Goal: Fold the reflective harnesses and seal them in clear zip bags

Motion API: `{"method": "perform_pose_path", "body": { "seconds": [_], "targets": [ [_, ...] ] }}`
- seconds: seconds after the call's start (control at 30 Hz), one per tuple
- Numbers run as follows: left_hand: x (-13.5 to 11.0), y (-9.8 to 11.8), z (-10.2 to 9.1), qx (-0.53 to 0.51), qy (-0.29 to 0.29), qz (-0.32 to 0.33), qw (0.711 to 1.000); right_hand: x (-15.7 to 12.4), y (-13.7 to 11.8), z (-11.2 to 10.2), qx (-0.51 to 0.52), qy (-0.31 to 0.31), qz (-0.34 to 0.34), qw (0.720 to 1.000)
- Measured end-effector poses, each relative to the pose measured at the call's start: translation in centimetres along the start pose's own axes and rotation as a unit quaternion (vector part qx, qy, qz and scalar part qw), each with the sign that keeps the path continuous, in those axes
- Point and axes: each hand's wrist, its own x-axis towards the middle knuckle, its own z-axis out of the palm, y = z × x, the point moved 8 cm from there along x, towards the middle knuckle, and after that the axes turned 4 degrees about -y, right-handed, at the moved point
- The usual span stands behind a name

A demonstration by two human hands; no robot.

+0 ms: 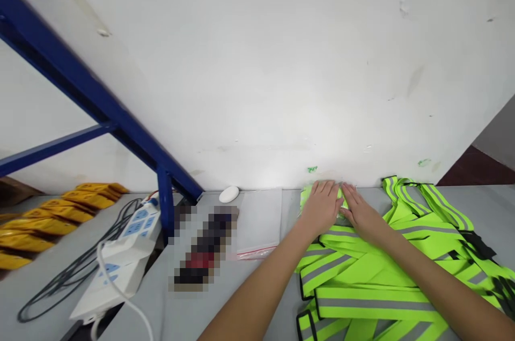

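Note:
My left hand (321, 206) lies flat on a small neon-green packet (306, 197) at the table's back edge, by the wall. The packet looks like folded reflective strap in clear plastic; most of it is covered by my hands. My right hand (363, 219) rests on the packet's right side, fingers stretched out and close to the left fingers. Just in front and to the right spreads a loose pile of neon-green reflective straps (374, 271) with grey stripes and black ends. My right forearm passes over this pile.
A clear zip bag (259, 223) with a red seal lies left of my hands, near a white oval object (229, 194). A blurred-out item lies beside it. Farther left are a blue metal frame (164, 169), white power strips (132, 239), dark cables and yellow packets (52, 217).

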Motion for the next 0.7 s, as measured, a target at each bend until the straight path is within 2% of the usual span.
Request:
{"method": "perform_pose_path", "body": {
  "seconds": [0.17, 0.33, 0.7],
  "targets": [
    [-0.1, 0.1, -0.1, -0.027, -0.004, 0.021, 0.999, -0.2, 0.5, 0.3, -0.005, -0.004, 0.006, 1.0],
    [0.2, 0.4, -0.2, -0.009, 0.0, 0.02, 1.0, -0.2, 0.7, 0.3, -0.03, -0.005, -0.005, 1.0],
    [0.7, 0.6, 0.1, 0.046, 0.008, 0.024, 0.999, 0.1, 2.1, 0.3, -0.172, 0.025, -0.057, 0.983]
  ]
}}
